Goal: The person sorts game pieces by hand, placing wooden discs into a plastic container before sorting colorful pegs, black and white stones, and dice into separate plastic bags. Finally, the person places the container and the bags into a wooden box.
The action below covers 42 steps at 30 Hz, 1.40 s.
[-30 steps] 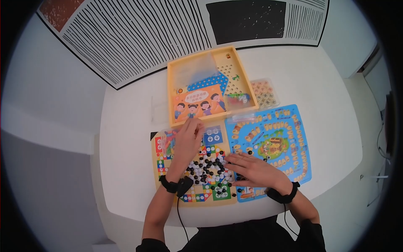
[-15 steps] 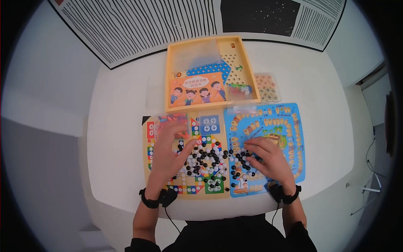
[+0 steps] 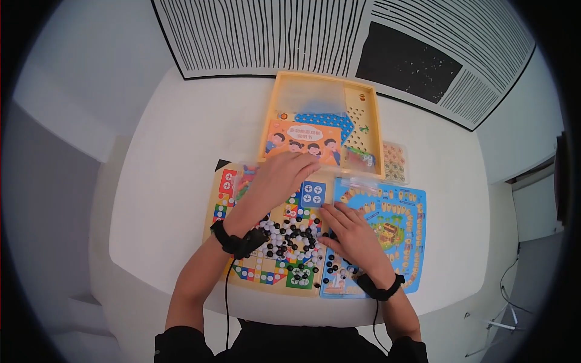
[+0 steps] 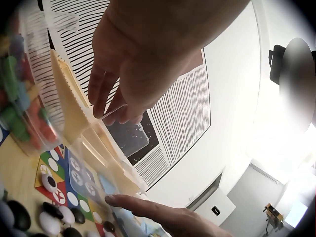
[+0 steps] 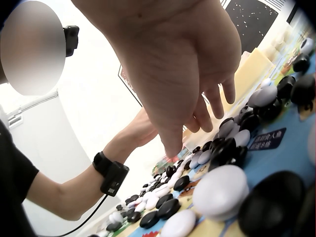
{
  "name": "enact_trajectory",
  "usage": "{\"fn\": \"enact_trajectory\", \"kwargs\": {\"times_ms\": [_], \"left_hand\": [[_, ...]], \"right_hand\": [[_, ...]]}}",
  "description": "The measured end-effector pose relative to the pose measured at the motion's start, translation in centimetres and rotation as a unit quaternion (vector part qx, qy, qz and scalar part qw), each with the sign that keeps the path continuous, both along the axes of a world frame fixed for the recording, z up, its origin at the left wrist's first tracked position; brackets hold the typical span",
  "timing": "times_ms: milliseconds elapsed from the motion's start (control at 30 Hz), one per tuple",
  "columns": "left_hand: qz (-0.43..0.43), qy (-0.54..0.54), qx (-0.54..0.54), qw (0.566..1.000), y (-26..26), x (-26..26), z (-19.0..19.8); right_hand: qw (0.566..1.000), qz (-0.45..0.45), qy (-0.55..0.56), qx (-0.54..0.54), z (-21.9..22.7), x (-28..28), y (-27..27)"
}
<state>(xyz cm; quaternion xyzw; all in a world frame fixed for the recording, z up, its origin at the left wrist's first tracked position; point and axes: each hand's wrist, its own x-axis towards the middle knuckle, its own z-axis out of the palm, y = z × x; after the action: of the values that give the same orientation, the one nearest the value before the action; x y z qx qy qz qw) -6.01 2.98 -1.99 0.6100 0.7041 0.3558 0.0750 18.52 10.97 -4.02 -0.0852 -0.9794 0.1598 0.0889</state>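
Observation:
In the head view my left hand (image 3: 281,181) reaches across the left game board (image 3: 248,275) to the tray's near edge. The left wrist view shows its fingers and thumb pinching the upper edge of a clear plastic box (image 4: 91,138), which stands over the board's blue corner square. My right hand (image 3: 351,239) lies low, palm down, with fingers extended where the two boards meet. Black and white go stones (image 3: 293,239) are scattered beside its fingertips. More go stones (image 5: 222,192) lie under the palm in the right wrist view, on the blue game board (image 3: 411,242).
A yellow wooden tray (image 3: 378,121) behind the boards holds an orange booklet (image 3: 302,136), a blue dotted sheet and a bag of colored pieces. Right of it lies a case of round wooden pieces (image 3: 396,163). A clear box of colored pieces (image 4: 24,98) stands left of my left hand.
My left hand has moved from beside the box of colored pieces to the clear box's edge. The right hand has moved leftward over the stones and straightened its fingers. The head view has turned.

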Motion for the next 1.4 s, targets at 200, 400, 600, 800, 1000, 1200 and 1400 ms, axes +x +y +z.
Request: {"fn": "enact_trajectory", "kwargs": {"times_ms": [200, 400, 600, 800, 1000, 1200, 1400], "left_hand": [[0.046, 0.021, 0.065, 0.997, 3.2, -2.1, -1.6], [0.067, 0.052, 0.021, 0.996, 4.6, -2.5, -4.1], [0.082, 0.011, 0.033, 0.996, 4.1, -1.5, -2.7], [0.078, 0.020, 0.041, 0.996, 2.1, -0.3, -1.4], [0.091, -0.100, -0.055, 0.989, -4.5, 1.5, 2.3], [0.007, -0.098, -0.109, 0.989, -14.2, 2.2, 1.2], [0.098, -0.127, -0.215, 0.963, -20.5, 4.4, 0.7]], "right_hand": [[1.000, 0.003, -0.003, -0.022, 0.3, 0.4, -0.1], [0.999, -0.007, 0.015, -0.030, 0.0, 0.5, -0.8], [1.000, -0.018, 0.013, -0.018, 0.3, 0.5, -0.9], [0.997, -0.060, 0.040, -0.036, 2.0, 0.8, -0.5], [0.983, -0.156, 0.018, -0.094, 3.2, 5.6, 1.5], [0.973, -0.202, -0.036, -0.103, 2.9, 10.7, 1.5], [0.943, -0.249, -0.082, -0.207, 2.9, 11.4, -0.8]]}}
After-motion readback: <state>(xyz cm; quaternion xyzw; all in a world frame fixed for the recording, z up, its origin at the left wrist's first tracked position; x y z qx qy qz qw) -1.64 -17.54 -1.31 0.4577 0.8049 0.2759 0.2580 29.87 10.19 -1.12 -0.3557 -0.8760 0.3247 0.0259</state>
